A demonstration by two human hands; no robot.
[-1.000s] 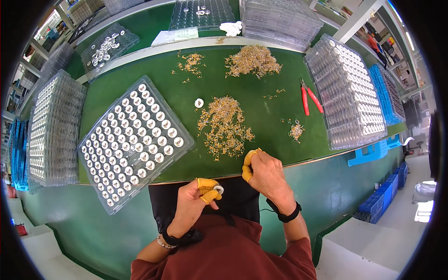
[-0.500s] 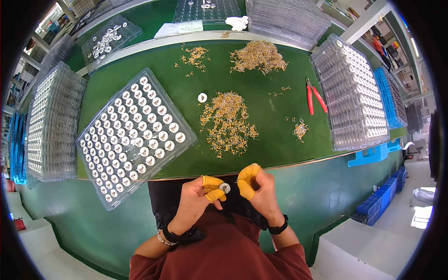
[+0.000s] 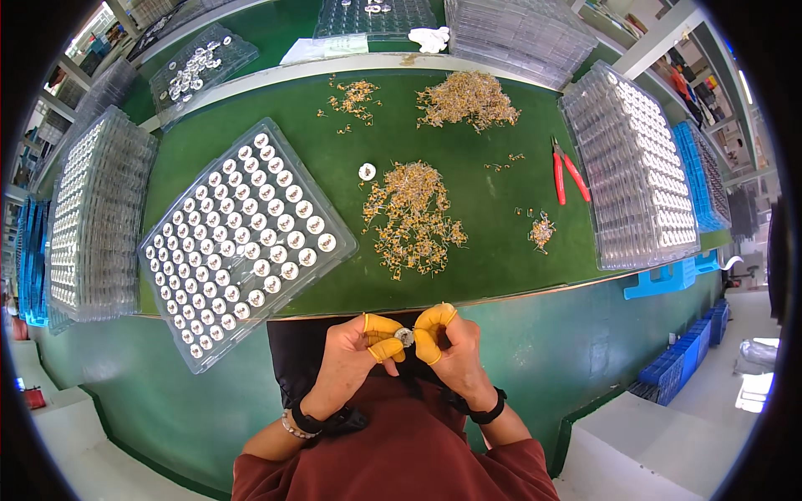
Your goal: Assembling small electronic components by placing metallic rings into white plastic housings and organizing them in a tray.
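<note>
Silvery disc [image 3: 404, 336] sits clamped in left hand [image 3: 349, 354], right hand [image 3: 456, 349] pinched together beside it, near green tabletop [image 3: 497, 242] and green floor [image 3: 547, 334].

In front of me runs a green-topped bench [image 3: 493, 217], a shiny green floor [image 3: 543, 351] below. I see a light-blue stool [image 3: 664, 282] by the bench's right end, blue crates [image 3: 689, 346] lower right, a pale post [image 3: 656, 40] beyond, and bright light [image 3: 753, 394] glaring far right.

Green tabletop [image 3: 497, 242] with a clear tray [image 3: 342, 242], one white disc [image 3: 367, 171], heaps of orange parts [image 3: 409, 221], pliers [image 3: 559, 179], stacked trays [image 3: 614, 200].
</note>
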